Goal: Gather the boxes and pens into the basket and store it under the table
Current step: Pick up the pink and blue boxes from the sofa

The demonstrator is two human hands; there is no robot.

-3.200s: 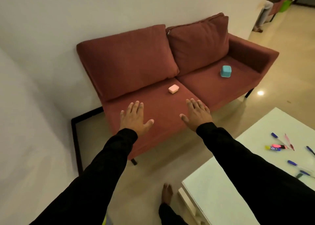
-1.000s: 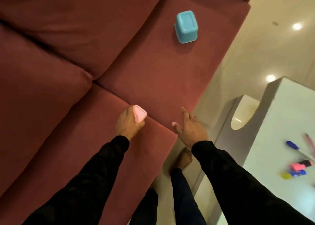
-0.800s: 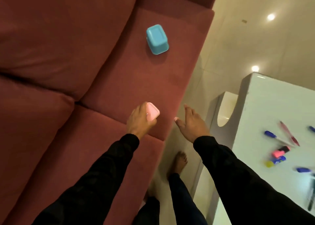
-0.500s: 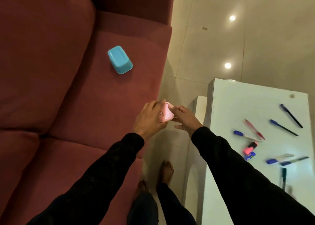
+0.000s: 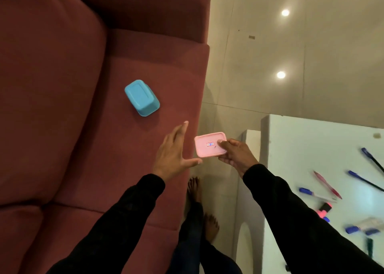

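Note:
My right hand (image 5: pixel 235 155) grips a small pink box (image 5: pixel 208 144) by its right edge, held in the air over the gap between sofa and table. My left hand (image 5: pixel 173 153) is empty with its fingers spread, just left of the pink box and above the sofa seat's front edge. A blue box (image 5: pixel 142 97) rests upside down on the red sofa seat (image 5: pixel 116 149), up and left of my left hand. Several pens and markers (image 5: pixel 327 185) lie scattered on the white table (image 5: pixel 301 149) at the right. No basket is in view.
The red sofa fills the left half, with its armrest (image 5: pixel 158 10) at the top. My bare feet (image 5: pixel 202 209) stand on the glossy beige floor (image 5: pixel 270 55) in the narrow gap between the sofa and the white table.
The pink box passed from my left hand to my right hand. My left hand let go and opened toward the blue box. The view turned right, away from the first seat cushion.

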